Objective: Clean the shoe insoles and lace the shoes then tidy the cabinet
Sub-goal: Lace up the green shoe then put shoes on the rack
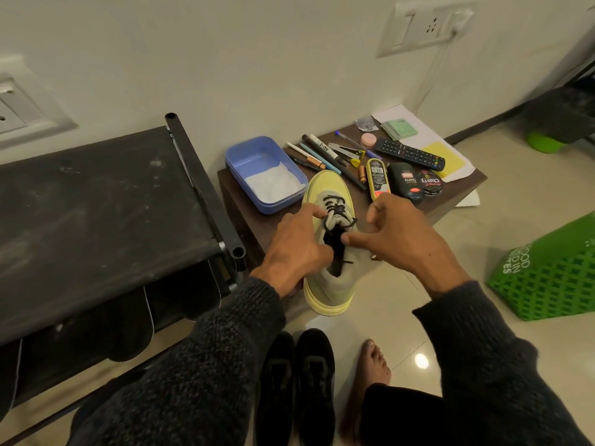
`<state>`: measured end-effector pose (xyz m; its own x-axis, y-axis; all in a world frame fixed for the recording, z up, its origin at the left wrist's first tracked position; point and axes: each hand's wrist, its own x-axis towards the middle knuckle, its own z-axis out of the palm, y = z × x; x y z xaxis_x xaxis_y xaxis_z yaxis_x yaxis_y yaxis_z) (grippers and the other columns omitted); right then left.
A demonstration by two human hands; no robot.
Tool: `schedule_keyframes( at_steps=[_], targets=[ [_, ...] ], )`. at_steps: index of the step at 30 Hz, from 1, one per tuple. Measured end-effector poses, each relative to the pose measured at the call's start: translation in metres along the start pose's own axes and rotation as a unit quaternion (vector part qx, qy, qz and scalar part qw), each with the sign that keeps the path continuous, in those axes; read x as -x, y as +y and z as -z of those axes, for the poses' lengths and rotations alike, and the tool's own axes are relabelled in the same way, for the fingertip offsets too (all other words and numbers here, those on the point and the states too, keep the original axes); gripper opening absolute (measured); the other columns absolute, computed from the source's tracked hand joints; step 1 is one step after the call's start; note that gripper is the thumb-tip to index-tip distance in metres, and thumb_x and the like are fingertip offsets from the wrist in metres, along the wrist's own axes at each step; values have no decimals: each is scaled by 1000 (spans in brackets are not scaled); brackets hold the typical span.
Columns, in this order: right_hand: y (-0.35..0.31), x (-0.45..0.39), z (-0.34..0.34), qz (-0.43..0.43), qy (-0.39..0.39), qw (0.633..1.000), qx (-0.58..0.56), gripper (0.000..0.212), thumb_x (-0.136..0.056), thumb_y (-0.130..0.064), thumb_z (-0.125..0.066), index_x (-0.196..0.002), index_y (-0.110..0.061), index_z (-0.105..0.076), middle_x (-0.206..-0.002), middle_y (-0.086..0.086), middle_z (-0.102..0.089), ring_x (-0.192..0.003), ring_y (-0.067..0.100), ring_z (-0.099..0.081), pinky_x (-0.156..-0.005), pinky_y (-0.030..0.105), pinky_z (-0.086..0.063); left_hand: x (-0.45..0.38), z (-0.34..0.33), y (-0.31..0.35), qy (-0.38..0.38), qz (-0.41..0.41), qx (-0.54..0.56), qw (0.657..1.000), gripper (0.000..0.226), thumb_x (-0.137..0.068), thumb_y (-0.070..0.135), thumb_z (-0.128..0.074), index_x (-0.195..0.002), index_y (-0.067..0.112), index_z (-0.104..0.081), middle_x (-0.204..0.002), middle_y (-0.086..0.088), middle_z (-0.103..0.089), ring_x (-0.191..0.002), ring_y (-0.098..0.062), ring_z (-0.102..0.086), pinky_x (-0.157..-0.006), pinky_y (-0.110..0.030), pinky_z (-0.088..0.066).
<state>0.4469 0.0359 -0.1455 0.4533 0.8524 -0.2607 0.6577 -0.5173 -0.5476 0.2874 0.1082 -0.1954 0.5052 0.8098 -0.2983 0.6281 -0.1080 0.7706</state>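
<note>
Shoe [328, 201] on table [257, 226], right of tray [238, 156]

"cherry" on polish tin [429, 182]

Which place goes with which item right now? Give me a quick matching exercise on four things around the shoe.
Things:
1. blue tub
2. remote control
3. pair of black shoes
4. green basket

Places:
A. floor, beside the bare foot
B. floor, right of the small table
C. tabletop, just left of the yellow shoe's toe
D. far end of the tabletop, on the papers' edge

Pairs: 1-C, 2-D, 3-A, 4-B
</note>
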Motion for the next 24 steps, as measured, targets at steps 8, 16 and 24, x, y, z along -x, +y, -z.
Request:
schedule_keyframes(
  at_steps=[8, 16, 24],
  targets=[
    [-8, -4, -25, -108, -55, 985, 122, 67, -58, -54, -92, -103, -17, -58, -96, 5, -66, -86, 24, -64, -68, 40, -56, 2, 1, 0, 19, 5, 28, 999, 65, -72, 23, -81, -126, 44, -51, -114, -10, -64, -106, -27, -63, -89, -39, -56],
    [-22, -16, -60, -52, 108, 975, 184, 69, -85, -32, -74, -138, -16, -31, -117, 17, -59, -103, 39, -62, -80, 52, -54, 4, 2, 0, 29, -7, 16, 999, 65, -70, 24, -81, -127, 39, -53, -112, -9, -68, -106, -26, -65, -92, -42, -57],
    [-19, 3, -28, -94, -11, 988, 123, 81, -70, -48, -87, -127, -23, -37, -111, 4, -59, -97, 25, -60, -74, 43, -55, 11, 9, 1, 50, -23, 37, 998, 57, -77, 21, -85, -127, 29, -59, -109, -5, -69, -100, -19, -66, -91, -33, -56]
  ],
)
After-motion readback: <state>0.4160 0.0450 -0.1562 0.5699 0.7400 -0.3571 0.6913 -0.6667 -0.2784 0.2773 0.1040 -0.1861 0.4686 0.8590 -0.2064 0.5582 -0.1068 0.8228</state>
